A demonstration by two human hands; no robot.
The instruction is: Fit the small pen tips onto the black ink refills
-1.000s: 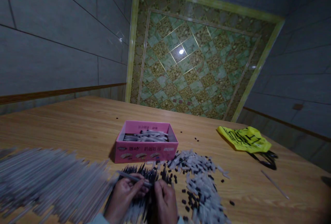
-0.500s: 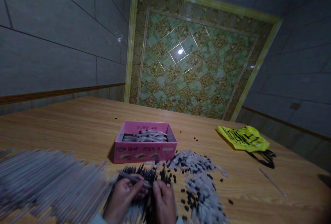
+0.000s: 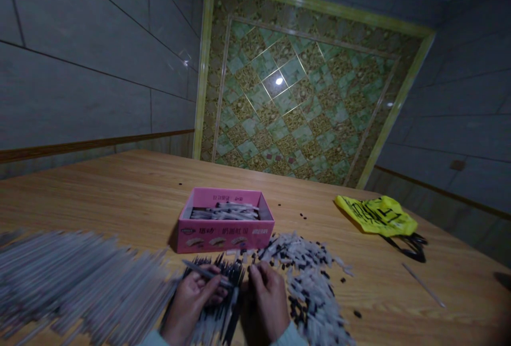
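My left hand [image 3: 187, 303] is closed round a grey pen [image 3: 196, 268], whose pointed end sticks out to the upper left. Beneath and beside it lies a heap of black, tapered pen parts [image 3: 211, 316]. A short gap separates my right hand [image 3: 270, 293] from the pen's lower end. Its fingers are curled together over the heap's right edge, at a small dark piece I cannot make out. Small clear and black pieces [image 3: 317, 309] are spread right of this hand. Many thin, pale translucent tubes [image 3: 83, 282] lie in a wide pile on the left.
A pink open box [image 3: 225, 239] with pens [image 3: 227, 211] inside stands beyond my hands. To the right are a yellow bag [image 3: 379, 217] with black handles and a single thin rod [image 3: 423, 285]. A few black bits dot the wooden table [image 3: 131, 197].
My right hand has moved right and slightly up, away from the pen's lower end. My left hand keeps the pen in nearly the same place.
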